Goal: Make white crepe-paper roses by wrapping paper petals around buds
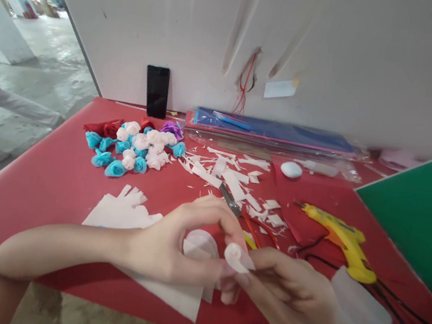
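Observation:
Between the fingertips of both hands is a small white paper flower (234, 254), rolled into a spiral with a loose strip end. My left hand (191, 250) curves round from the left, its thumb and fingers closed on the flower's left side. From the right, my right hand (293, 296) pinches the strip end. Under my left hand lie white paper sheets (177, 296) and a pale round cut piece (200, 243). Just beyond the fingers are scissors (230, 199) with red handles, partly hidden by my hand.
Finished blue, white, red and purple paper flowers (134, 142) cluster at the back left, near a black phone (156, 92) leaning on the wall. White scraps (237, 181) litter the middle. A yellow glue gun (337, 238) with cords and a green board (424, 223) lie right.

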`<state>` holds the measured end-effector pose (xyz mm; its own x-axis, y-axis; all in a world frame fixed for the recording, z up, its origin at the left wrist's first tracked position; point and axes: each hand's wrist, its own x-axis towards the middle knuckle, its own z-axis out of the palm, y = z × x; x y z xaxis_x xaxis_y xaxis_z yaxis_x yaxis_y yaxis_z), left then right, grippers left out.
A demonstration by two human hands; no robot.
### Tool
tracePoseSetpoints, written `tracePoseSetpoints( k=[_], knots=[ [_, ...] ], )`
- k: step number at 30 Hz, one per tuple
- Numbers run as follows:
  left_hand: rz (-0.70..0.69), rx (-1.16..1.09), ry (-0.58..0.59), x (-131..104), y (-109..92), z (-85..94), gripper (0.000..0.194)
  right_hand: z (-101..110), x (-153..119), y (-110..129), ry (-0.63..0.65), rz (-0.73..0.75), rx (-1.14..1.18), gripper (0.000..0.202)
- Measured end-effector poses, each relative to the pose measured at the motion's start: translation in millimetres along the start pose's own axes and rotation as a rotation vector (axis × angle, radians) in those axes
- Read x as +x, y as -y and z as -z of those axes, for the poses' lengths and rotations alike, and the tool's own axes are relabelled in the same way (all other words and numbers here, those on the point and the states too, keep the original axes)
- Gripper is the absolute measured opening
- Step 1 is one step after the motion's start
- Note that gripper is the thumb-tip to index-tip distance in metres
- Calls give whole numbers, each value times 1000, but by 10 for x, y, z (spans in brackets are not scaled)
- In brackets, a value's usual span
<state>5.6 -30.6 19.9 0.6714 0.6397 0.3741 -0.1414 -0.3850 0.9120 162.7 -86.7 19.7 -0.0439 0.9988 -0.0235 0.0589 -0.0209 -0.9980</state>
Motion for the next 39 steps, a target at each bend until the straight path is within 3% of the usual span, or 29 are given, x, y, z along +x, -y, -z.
tracePoseSetpoints(
  k=[7, 12, 25, 32, 36, 39],
  knots=[
    [-20, -1, 4, 2, 28, 6, 5, -32, -3, 30, 8, -100, 134, 14],
    [16, -52, -15, -11, 25, -11, 5, -31, -14, 18, 15, -37, 122, 11],
    [33, -46, -47, -3, 3, -47, 7, 8, -25, -42, -55, 303, -311, 12],
    [90, -39, -58, 4, -14, -58, 7, 97, -63, -61, -111, 469, -764, 19],
    [86, 1, -46, 14, -20, -42, 10, 91, -53, -64, -94, 483, -788, 23],
    [147, 38, 30, 31, -34, -13, 9, 63, -38, -81, -80, 483, -702, 18]
  ],
)
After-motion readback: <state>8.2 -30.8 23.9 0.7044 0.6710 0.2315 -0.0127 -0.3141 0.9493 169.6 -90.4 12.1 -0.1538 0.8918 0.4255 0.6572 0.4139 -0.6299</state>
